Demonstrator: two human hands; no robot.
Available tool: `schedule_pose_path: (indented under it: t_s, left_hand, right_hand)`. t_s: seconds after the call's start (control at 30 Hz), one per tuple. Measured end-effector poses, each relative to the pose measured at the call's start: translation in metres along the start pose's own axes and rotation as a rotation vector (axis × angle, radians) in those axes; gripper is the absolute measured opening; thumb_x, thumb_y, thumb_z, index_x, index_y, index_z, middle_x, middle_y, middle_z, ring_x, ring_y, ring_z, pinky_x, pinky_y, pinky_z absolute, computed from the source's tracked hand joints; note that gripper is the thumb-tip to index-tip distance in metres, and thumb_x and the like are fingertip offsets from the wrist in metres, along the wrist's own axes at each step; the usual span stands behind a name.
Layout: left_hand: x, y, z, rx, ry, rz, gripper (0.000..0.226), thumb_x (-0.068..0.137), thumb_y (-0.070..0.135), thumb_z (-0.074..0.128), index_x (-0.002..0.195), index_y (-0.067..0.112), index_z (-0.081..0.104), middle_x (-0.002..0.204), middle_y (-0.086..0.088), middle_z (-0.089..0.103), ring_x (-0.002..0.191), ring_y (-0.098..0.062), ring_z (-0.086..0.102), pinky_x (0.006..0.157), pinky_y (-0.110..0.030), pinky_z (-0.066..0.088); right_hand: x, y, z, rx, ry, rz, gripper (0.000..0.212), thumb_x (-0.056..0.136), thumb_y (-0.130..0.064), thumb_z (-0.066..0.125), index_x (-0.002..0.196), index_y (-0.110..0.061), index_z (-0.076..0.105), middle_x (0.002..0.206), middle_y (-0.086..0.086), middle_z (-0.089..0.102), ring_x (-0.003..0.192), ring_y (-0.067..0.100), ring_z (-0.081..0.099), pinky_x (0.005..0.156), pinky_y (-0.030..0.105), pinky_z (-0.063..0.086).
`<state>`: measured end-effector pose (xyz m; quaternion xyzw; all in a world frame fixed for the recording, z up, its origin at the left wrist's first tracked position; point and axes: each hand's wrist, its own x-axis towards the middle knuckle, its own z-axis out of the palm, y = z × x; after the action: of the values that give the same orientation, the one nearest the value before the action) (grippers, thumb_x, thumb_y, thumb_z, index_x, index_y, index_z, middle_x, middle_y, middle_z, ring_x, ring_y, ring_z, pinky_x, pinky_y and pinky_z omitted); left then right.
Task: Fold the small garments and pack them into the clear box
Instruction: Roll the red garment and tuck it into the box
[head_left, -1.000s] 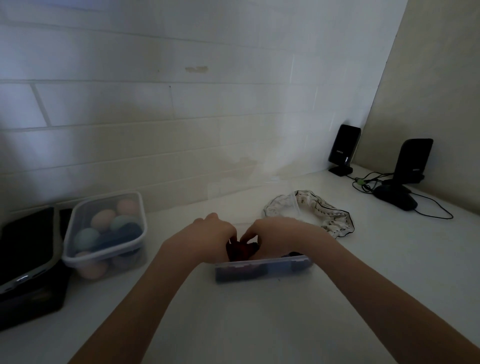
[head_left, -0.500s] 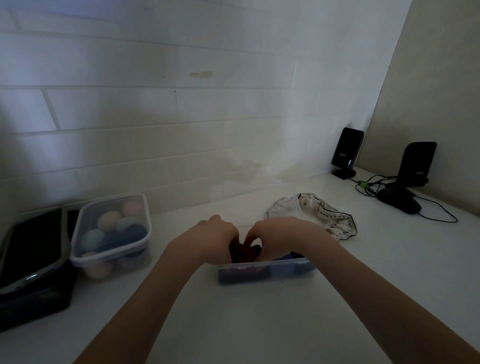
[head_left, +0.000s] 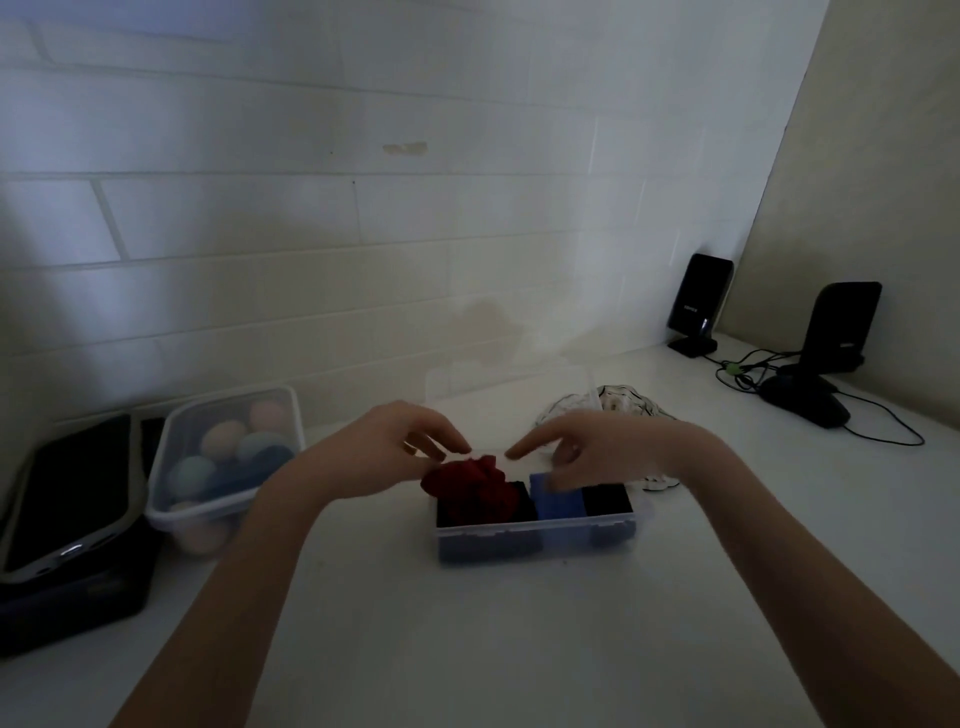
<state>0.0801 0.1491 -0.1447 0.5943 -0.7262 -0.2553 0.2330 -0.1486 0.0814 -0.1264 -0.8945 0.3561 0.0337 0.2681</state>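
Observation:
A clear box (head_left: 535, 532) stands on the white counter in front of me, its lid (head_left: 506, 382) raised behind. Inside, a bunched dark red garment (head_left: 470, 480) rises above the rim at the left, over something black. A folded blue garment (head_left: 558, 501) lies in the middle and a black one (head_left: 608, 499) at the right. My left hand (head_left: 387, 452) hovers just above and left of the red garment, fingers apart. My right hand (head_left: 584, 449) hangs over the blue garment, fingers spread, holding nothing. A white garment with dark trim (head_left: 621, 405) lies behind the box, partly hidden by my right hand.
A lidded clear tub (head_left: 228, 462) of pastel rolled items stands at the left, beside a dark case (head_left: 67, 525) at the counter's left edge. Two black speakers (head_left: 698, 306) (head_left: 836, 332) with cables and a dark mouse-like object (head_left: 805, 405) occupy the back right corner. A tiled wall runs behind.
Both hands have lifted and spread apart off the red garment, which now sits uncovered in the box. The view has shifted slightly.

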Motion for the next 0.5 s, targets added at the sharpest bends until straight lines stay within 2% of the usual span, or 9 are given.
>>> schedule_pose_path:
  t_s: [0.03, 0.1, 0.17, 0.2, 0.27, 0.37, 0.43, 0.5]
  left_hand:
    - [0.001, -0.002, -0.001, -0.020, 0.035, 0.010, 0.030, 0.078, -0.002, 0.064, 0.087, 0.026, 0.068, 0.085, 0.015, 0.067, 0.083, -0.004, 0.067, 0.079, -0.024, 0.054]
    - [0.002, -0.005, 0.001, -0.008, 0.071, 0.034, 0.026, 0.073, -0.002, 0.068, 0.082, 0.022, 0.069, 0.078, 0.012, 0.068, 0.075, -0.003, 0.065, 0.074, -0.022, 0.053]
    - [0.003, -0.004, 0.005, -0.014, 0.094, 0.058, 0.028, 0.071, -0.003, 0.069, 0.075, 0.025, 0.068, 0.068, 0.014, 0.068, 0.066, 0.000, 0.062, 0.065, -0.015, 0.051]
    - [0.003, -0.002, 0.006, -0.023, 0.103, 0.069, 0.031, 0.071, -0.003, 0.068, 0.071, 0.028, 0.067, 0.065, 0.017, 0.067, 0.063, 0.000, 0.061, 0.061, -0.013, 0.049]
    - [0.003, 0.002, 0.010, -0.042, 0.103, 0.096, 0.034, 0.074, -0.001, 0.065, 0.068, 0.033, 0.066, 0.066, 0.019, 0.068, 0.062, -0.002, 0.061, 0.059, -0.015, 0.049]
    - [0.004, 0.013, 0.015, -0.108, 0.069, 0.102, 0.017, 0.086, 0.012, 0.061, 0.080, 0.027, 0.069, 0.077, 0.009, 0.070, 0.070, -0.012, 0.065, 0.066, -0.024, 0.053]
    - [0.004, 0.021, 0.019, -0.034, -0.021, 0.082, 0.010, 0.086, 0.026, 0.061, 0.089, 0.028, 0.071, 0.083, 0.014, 0.069, 0.074, -0.005, 0.064, 0.069, -0.016, 0.051]
    - [0.006, 0.023, 0.023, 0.064, -0.079, 0.045, 0.016, 0.078, 0.033, 0.071, 0.093, 0.034, 0.072, 0.086, 0.019, 0.066, 0.079, -0.003, 0.062, 0.071, -0.013, 0.048]
  right_hand:
    - [-0.004, 0.007, -0.006, 0.077, 0.096, -0.015, 0.029, 0.089, -0.021, 0.058, 0.115, -0.033, 0.062, 0.065, -0.013, 0.055, 0.043, -0.001, 0.048, 0.057, 0.013, 0.035]
    - [-0.009, 0.026, -0.015, 0.226, 0.387, 0.006, 0.024, 0.088, -0.010, 0.054, 0.097, -0.027, 0.068, 0.050, -0.011, 0.046, 0.038, 0.007, 0.033, 0.045, 0.017, 0.030]
    - [-0.013, 0.049, -0.020, 0.283, 0.693, 0.084, 0.022, 0.086, -0.004, 0.052, 0.087, -0.020, 0.068, 0.043, -0.008, 0.037, 0.036, 0.006, 0.026, 0.038, 0.015, 0.026]
    - [-0.016, 0.059, -0.021, 0.290, 0.787, 0.127, 0.020, 0.086, -0.003, 0.053, 0.086, -0.017, 0.067, 0.042, -0.007, 0.037, 0.034, 0.004, 0.026, 0.037, 0.014, 0.026]
    - [-0.018, 0.075, -0.018, 0.298, 0.841, 0.204, 0.015, 0.087, -0.004, 0.053, 0.088, -0.014, 0.064, 0.045, -0.003, 0.041, 0.033, 0.003, 0.031, 0.038, 0.016, 0.030]
    - [-0.018, 0.088, -0.006, 0.335, 0.797, 0.248, 0.016, 0.087, -0.004, 0.052, 0.094, -0.014, 0.063, 0.054, 0.007, 0.055, 0.033, 0.002, 0.040, 0.036, 0.016, 0.035]
    - [-0.015, 0.089, 0.000, 0.352, 0.787, 0.243, 0.016, 0.087, -0.006, 0.053, 0.094, -0.016, 0.063, 0.057, 0.009, 0.059, 0.037, 0.005, 0.046, 0.039, 0.018, 0.039]
    - [-0.013, 0.088, 0.004, 0.366, 0.784, 0.228, 0.016, 0.087, -0.006, 0.053, 0.092, -0.018, 0.063, 0.057, 0.007, 0.061, 0.037, 0.006, 0.047, 0.041, 0.020, 0.041]
